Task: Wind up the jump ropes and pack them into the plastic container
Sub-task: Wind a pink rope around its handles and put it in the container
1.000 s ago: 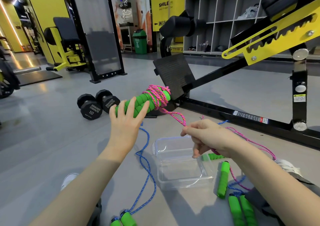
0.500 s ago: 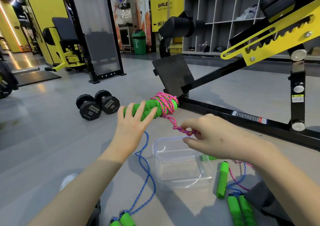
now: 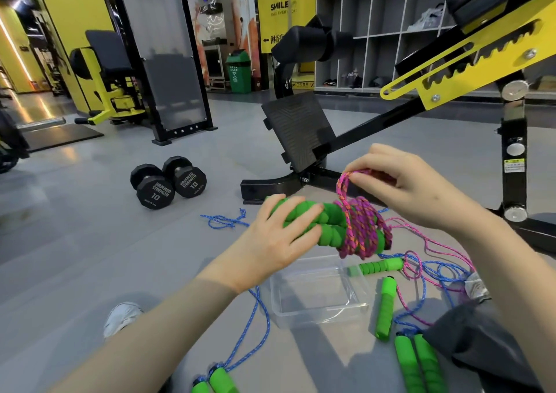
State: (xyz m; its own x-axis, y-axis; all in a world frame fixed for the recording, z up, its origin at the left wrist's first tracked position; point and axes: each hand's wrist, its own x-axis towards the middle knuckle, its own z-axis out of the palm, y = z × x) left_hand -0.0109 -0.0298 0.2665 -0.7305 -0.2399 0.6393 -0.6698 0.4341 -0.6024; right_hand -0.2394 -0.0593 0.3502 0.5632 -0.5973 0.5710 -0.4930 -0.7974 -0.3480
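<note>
My left hand (image 3: 270, 242) grips a pair of green foam handles (image 3: 323, 221) held side by side above the floor. A pink rope (image 3: 362, 227) is wound in several turns round their right end. My right hand (image 3: 400, 182) pinches a loop of that pink rope just above the coil. Below them on the floor stands the clear plastic container (image 3: 319, 311), with nothing inside that I can see. To its right lie loose green handles (image 3: 386, 311) with tangled pink and blue rope (image 3: 427, 272). A blue rope (image 3: 258, 332) runs down to two green handles (image 3: 216, 382) at the bottom edge.
Two black 10 dumbbells (image 3: 168, 183) lie on the grey floor at the left. A black and yellow bench frame (image 3: 376, 140) stands right behind my hands. A white shoe (image 3: 122, 317) shows under my left forearm, and dark cloth (image 3: 481, 341) lies at the lower right.
My right hand has risen from beside the container to above the coil, carrying the pink rope up and over. The handles in my left hand have come lower and nearer.
</note>
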